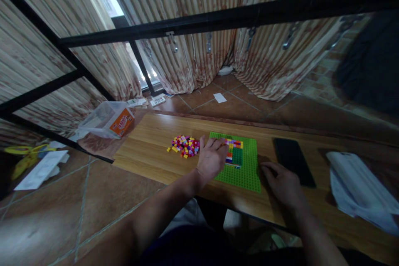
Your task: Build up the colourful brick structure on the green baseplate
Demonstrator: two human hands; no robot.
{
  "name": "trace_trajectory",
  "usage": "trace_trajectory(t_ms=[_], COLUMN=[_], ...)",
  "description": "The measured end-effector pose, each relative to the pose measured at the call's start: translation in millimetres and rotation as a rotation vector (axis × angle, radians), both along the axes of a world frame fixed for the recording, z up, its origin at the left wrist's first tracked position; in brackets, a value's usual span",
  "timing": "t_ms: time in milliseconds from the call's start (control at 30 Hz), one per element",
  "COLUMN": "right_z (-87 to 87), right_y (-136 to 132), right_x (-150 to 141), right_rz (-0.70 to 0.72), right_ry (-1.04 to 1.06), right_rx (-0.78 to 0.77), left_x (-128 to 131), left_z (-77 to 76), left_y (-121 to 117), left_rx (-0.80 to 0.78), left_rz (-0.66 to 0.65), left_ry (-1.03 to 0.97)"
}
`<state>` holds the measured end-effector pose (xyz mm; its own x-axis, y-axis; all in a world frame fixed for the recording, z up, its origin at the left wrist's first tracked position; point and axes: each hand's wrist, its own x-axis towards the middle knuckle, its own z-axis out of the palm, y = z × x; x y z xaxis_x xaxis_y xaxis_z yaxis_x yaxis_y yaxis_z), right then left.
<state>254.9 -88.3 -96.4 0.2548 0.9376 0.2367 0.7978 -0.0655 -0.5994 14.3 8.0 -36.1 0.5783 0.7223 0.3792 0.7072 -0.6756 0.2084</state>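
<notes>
A green studded baseplate (247,166) lies on the wooden table (149,149), with a small patch of coloured bricks (234,151) built on its upper left part. My left hand (212,158) rests over the plate's left edge, its fingers reaching toward the built bricks; whether it pinches a brick is hidden. Just left of that hand lies a loose heap of small coloured bricks (184,146). My right hand (282,183) lies on the table at the plate's right edge, fingers curled loosely, nothing visible in it.
A black phone (293,156) lies right of the plate, and a white bundle (358,187) sits at the table's right end. A clear plastic box with an orange label (109,120) stands off the table's left corner. Black metal bars (218,18) cross overhead. Papers lie on the tiled floor.
</notes>
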Motion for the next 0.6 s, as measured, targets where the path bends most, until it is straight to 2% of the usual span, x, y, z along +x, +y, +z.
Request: trace_trajectory(t_ms=[333, 467, 600], right_z=[-3.5, -5.8, -6.7], right_y=[-0.6, -1.3, -2.0], right_x=[1.7, 3.2, 4.0], right_rz=[0.004, 0.012, 0.013], right_ry=[-0.019, -0.04, -0.055], right_rx=[0.018, 0.023, 0.052], left_x=[-1.9, -8.0, -34.0], left_z=[2.0, 5.9, 5.1], left_y=[-6.6, -14.4, -15.5], left_rx=[0.047, 0.012, -0.044], left_rz=[-0.044, -0.014, 0.095], left_ry=[0.148, 0.103, -0.018])
